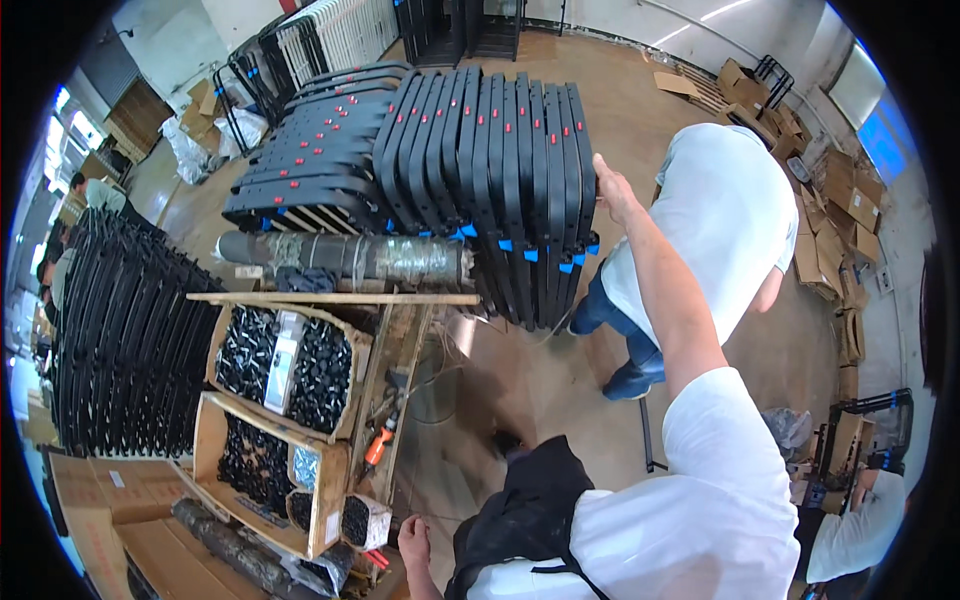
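My right arm reaches forward, and my right hand (616,191) lies against the outer side of the last black metal frame (578,150) in a long upright row. Its fingers look stretched out rather than wrapped round the frame. Red marks dot the row's upper edges, and blue pieces (531,255) show at the lower ends. Low at my left side, my left hand (414,542) is loosely curled, next to a small box of dark parts (356,522). Whatever may be inside those fingers is hidden.
Boxes of black hardware (325,375) stand left on a wooden bench, with an orange-handled tool (379,446) beside them. A wrapped roll (345,257) lies behind. A bent-over co-worker (715,210) stands close ahead on the right. Stacked black frames (125,340) stand far left; cartons (825,240) line the right wall.
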A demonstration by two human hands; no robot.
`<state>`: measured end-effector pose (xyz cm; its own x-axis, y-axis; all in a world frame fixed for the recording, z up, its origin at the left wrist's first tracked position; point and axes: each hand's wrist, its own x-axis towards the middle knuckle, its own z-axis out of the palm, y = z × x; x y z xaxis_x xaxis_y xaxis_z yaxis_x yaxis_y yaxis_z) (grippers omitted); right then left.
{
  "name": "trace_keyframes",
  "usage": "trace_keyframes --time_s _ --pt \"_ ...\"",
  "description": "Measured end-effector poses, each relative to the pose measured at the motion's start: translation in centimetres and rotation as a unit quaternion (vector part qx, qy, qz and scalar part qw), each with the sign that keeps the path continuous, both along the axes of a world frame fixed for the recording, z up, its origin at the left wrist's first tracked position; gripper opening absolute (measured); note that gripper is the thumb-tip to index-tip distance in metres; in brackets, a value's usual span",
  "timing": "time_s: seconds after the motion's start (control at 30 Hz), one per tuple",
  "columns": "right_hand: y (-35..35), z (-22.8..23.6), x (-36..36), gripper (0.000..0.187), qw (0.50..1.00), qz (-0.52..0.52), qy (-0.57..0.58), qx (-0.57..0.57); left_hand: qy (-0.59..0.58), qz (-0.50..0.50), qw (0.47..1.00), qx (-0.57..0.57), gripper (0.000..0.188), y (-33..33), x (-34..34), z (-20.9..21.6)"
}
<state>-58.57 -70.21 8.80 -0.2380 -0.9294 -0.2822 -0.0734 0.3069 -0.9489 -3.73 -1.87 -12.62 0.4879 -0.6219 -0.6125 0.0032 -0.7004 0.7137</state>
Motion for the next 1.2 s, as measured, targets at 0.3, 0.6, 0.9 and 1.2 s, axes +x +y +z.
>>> trace_keyframes --time_s 0.3,0.6,0.9,1.2 --pt "-5.1 0.4 -2.4 0.028 0.987 -0.135 -0.073 -0.055 0.103 0.009 0.994 -0.041 0.03 -12.4 -2.8 3.4" --pt "-2.9 -2.3 -7.3 0.033 0.97 -0.21 -0.046 -0.114 0.137 -0.35 0.859 -0.348 0.032 -52.9 -30.9 25.7" --pt "4.1 0.9 -0.7 0.046 0.978 -0.151 0.075 -0.118 0.234 -0.341 0.894 -0.175 0.031 -76.0 -51.8 26.7" --pt "13.8 -7.0 2.2 0.06 0.741 -0.276 -0.611 0.02 0.279 -0.28 0.901 -0.182 0.027 -75.5 -54.0 25.2"
